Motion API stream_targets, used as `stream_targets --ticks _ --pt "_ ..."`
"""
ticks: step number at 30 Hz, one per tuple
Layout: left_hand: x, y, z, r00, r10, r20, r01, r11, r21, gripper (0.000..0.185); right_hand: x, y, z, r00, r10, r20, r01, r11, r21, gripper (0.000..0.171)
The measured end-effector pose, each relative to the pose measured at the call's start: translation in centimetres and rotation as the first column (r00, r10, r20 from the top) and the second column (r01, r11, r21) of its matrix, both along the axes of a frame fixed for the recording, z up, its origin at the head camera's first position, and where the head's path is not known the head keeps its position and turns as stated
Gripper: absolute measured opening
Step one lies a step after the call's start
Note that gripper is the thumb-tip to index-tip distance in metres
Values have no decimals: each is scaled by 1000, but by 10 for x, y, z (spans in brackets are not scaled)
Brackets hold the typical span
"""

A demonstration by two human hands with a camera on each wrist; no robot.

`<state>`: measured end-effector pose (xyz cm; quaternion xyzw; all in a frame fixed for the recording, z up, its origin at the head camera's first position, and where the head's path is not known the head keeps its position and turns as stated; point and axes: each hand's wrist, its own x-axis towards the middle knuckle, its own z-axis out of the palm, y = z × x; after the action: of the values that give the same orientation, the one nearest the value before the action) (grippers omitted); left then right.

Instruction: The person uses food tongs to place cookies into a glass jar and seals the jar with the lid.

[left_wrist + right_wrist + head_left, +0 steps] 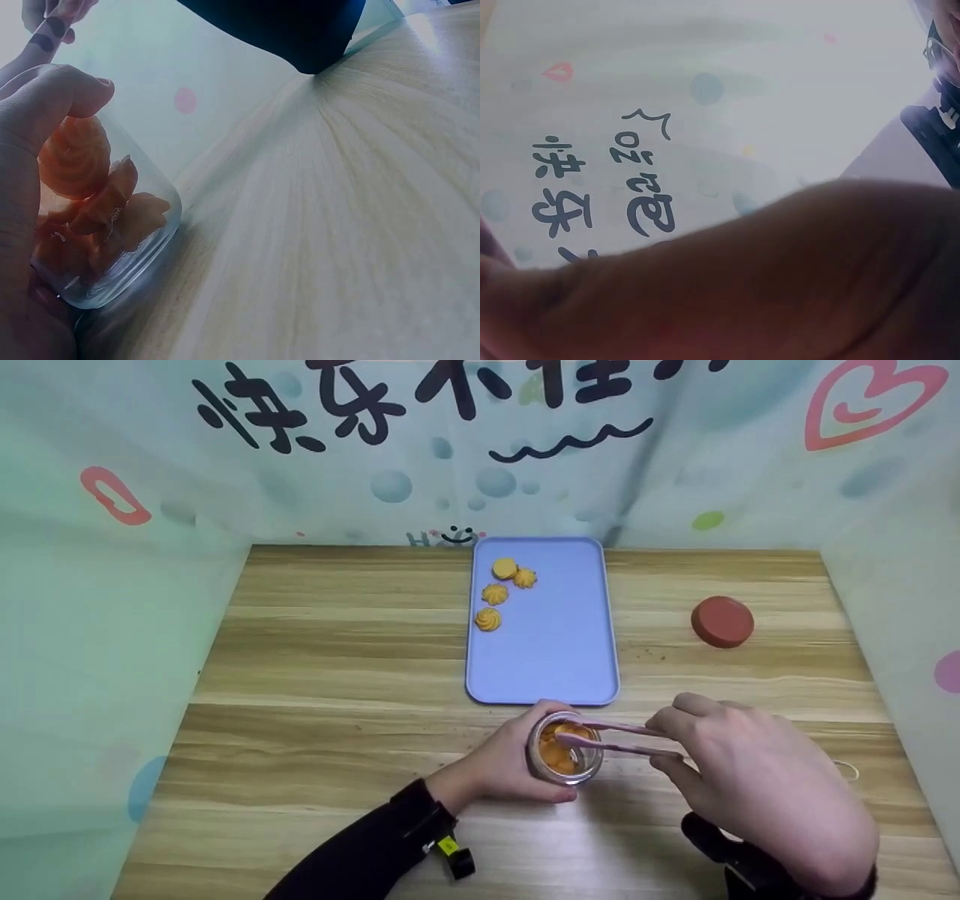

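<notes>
Pink tongs [615, 739] pinched by right-hand fingers [679, 720], tips inside jar [564, 750].

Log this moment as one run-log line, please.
left hand: grips cookie jar | right hand: pink tongs at jar mouth | blue tray: four cookies

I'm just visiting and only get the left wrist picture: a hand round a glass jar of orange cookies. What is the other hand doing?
Observer: The right hand holds pink tongs, their tips at the mouth of the jar.
Operator: Is anything else on the table?
Observer: A blue tray lies just beyond the jar, with four cookies near its far left corner.
Operator: Where is the jar's lid?
Observer: A red lid lies on the wooden table, to the right of the tray.
</notes>
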<state>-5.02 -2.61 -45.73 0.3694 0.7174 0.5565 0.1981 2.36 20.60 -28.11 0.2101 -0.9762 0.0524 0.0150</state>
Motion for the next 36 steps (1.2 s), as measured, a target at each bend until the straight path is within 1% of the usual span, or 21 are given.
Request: stream_targets --ticks 3,9,18,21,25,28,30,33,36 --pt "0 0 0 1000 -3 7 3 1000 8 85 1 1 1 1000 -20 11 20 1000 -3 23" --pt "0 0 0 1000 2 -17 -2 1000 13 84 1 3 2 999 -32 18 32 999 3 25" --pt "0 0 1 999 23 -37 -23 1000 -10 87 -3 2 4 1000 -7 -4 7 1000 -16 24" --pt "0 0 1 1000 18 -22 -18 1000 -17 88 -5 3 4 1000 -1 -8 1 1000 -28 24" --pt "-1 1 1 1000 2 -9 -2 1000 -4 87 -7 4 4 1000 3 -11 -3 999 -43 25" --pt "-2 2 -6 1000 -4 10 4 1000 28 86 -11 5 4 1000 4 -22 -5 998 -59 27" --pt "-3 3 -13 1000 5 13 -6 999 34 88 -16 5 4 1000 8 -30 -11 997 -77 28" --pt "-5 5 -25 1000 27 -11 -26 999 23 91 -27 8 1 999 12 -42 -17 993 -114 30" --pt "-7 7 -35 998 40 -41 -40 999 17 94 -42 10 -4 999 3 -49 -10 989 -147 33"
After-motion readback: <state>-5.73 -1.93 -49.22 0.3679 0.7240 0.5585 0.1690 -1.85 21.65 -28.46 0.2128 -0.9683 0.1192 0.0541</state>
